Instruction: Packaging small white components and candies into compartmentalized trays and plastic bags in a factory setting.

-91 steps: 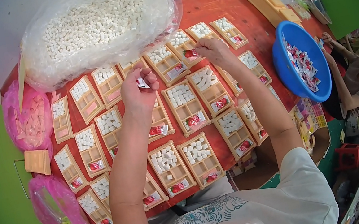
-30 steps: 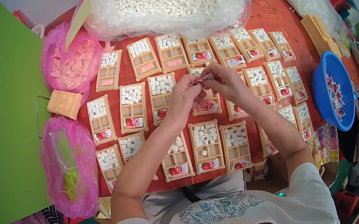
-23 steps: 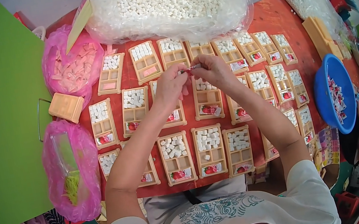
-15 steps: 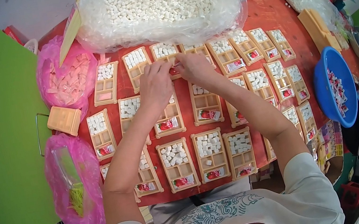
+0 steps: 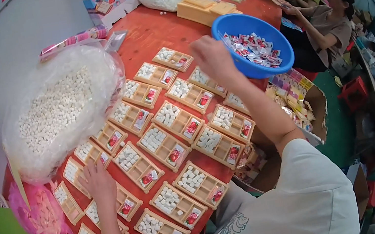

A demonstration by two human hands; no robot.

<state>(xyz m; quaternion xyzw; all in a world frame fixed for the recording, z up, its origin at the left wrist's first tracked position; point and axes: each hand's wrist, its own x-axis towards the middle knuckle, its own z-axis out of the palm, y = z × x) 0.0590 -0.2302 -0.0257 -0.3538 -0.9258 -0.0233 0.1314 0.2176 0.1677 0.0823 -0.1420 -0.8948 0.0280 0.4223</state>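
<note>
With the left hand (image 5: 96, 183) flat among the near wooden trays (image 5: 165, 146) and the right hand (image 5: 211, 57), fingers hidden, at the blue basin (image 5: 232, 29) of sachets (image 5: 253, 50), a dragging forearm could scatter filled trays

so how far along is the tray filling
Done: most wooden trays on the red table show white pieces and a red packet. In hand: the right hand reaches toward the blue bowl of packets; the left hand rests on near trays. Left: cannot tell which trays lack packets.

red table (image 5: 147, 29), grey wall (image 5: 18, 41)
</note>
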